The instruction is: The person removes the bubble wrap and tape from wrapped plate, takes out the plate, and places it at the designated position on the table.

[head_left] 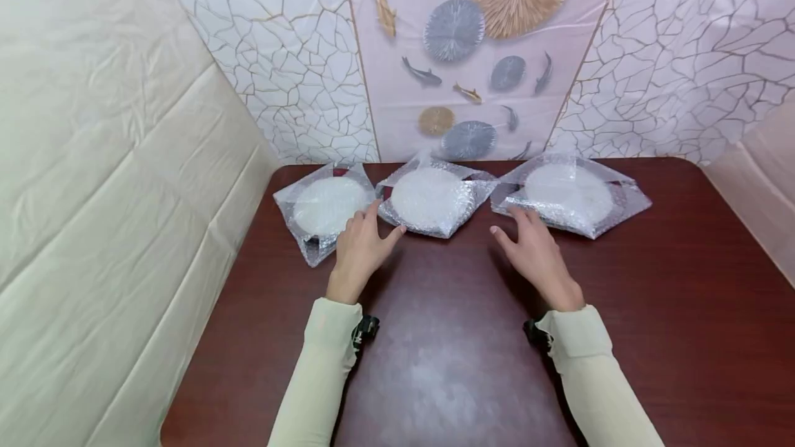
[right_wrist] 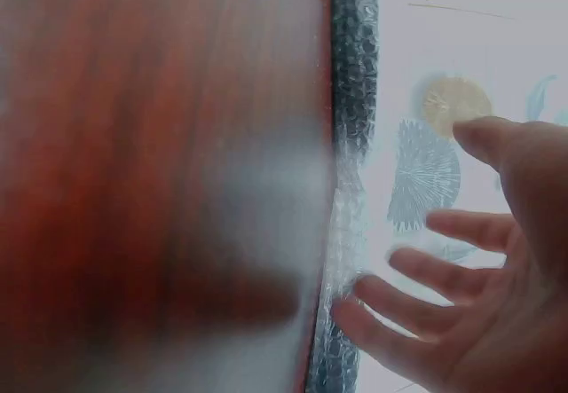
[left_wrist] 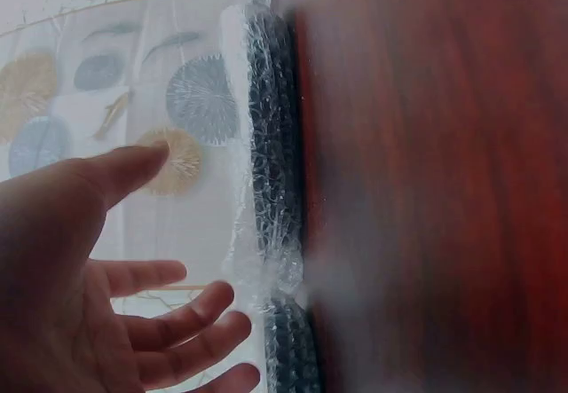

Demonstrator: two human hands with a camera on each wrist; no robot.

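Note:
Three round white-topped items in bubble wrap lie in a row along the table's far side: a left package (head_left: 329,204), a middle package (head_left: 428,199) and a right package (head_left: 568,193). My left hand (head_left: 362,248) is over the table between the left and middle packages, its fingers relaxed and thumb spread. Near the front of the right package is my right hand (head_left: 534,254), fingers loosely bent and thumb apart. Both wrist views show empty palms. Dark sides show through the bubble wrap (left_wrist: 275,136). Whether any fingertip touches the wrap I cannot tell.
The packages rest on a dark red-brown wooden table (head_left: 435,350). Behind it hangs a patterned backdrop (head_left: 298,54) with fish and round motifs. A pale fabric wall (head_left: 124,192) rises along the left side, and another (head_left: 754,185) along the right.

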